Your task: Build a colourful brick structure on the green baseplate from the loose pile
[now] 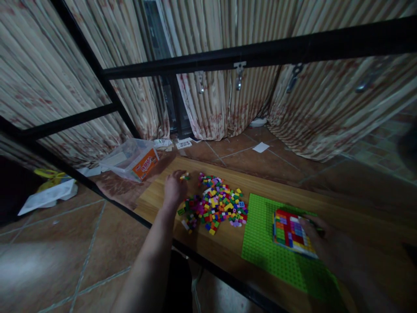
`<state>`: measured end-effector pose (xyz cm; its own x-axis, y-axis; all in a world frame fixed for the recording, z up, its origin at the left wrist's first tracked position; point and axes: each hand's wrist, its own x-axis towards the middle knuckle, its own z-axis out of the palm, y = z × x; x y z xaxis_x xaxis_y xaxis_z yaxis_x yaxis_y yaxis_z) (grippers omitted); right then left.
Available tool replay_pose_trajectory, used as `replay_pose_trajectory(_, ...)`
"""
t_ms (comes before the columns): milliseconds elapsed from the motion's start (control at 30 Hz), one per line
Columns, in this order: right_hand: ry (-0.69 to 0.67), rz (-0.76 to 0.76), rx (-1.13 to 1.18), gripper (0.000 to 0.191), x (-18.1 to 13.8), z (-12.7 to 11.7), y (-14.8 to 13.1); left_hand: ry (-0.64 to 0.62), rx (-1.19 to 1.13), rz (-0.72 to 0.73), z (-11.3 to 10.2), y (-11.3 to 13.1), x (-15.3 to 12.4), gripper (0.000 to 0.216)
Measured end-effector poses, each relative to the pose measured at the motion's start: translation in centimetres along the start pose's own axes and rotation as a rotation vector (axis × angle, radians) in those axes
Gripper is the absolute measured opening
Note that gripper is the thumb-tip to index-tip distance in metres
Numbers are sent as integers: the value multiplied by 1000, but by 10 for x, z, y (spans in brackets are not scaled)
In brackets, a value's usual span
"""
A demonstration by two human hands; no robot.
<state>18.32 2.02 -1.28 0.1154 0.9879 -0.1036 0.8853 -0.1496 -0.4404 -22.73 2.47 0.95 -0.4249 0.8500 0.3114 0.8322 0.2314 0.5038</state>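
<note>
My left hand point(176, 188) is curled at the left of a loose pile of small toy bricks point(216, 204). A few cream and green toy bricks point(185, 176) show at its fingertips, apart from the pile. My right hand point(321, 241) lies at the right edge of a flat block of assembled bricks point(291, 230), its thumb against the corner. Red, orange, purple and green bricks cover the block's top. Under it is a green studded baseplate point(260, 234). The right fingers are blurred and in shadow, so what they hold, if anything, is unclear.
The wooden tabletop point(208, 243) has a dark front edge. Beyond its left end, a clear plastic tub point(122, 161) with an orange label stands on the tiled floor. A black metal bar with hooks point(239, 76) crosses in front of striped curtains point(221, 100). Papers point(260, 147) lie on the floor.
</note>
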Motion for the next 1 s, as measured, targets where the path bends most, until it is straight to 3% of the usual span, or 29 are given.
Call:
replay_pose_trajectory(67,-5,-2,-4,63,0,-1,0,29,45,-71,-2,-20,11,46)
replay_pose_trajectory(200,11,-18,-1,62,0,0,3,-115,62,-44,8,-35,19,61)
replay_pose_trajectory(333,36,-53,5,59,-1,2,4,-210,83,-45,15,-26,16,62)
replay_pose_trajectory(533,22,-64,-29,59,-2,0,2,-280,73,11,10,-9,2,41)
replay_pose_trajectory(800,81,-97,-73,59,0,5,6,-483,-257,155,4,13,-18,36)
replay_pose_trajectory(1000,78,-91,-51,59,-3,3,2,-431,-200,105,-3,27,-15,29)
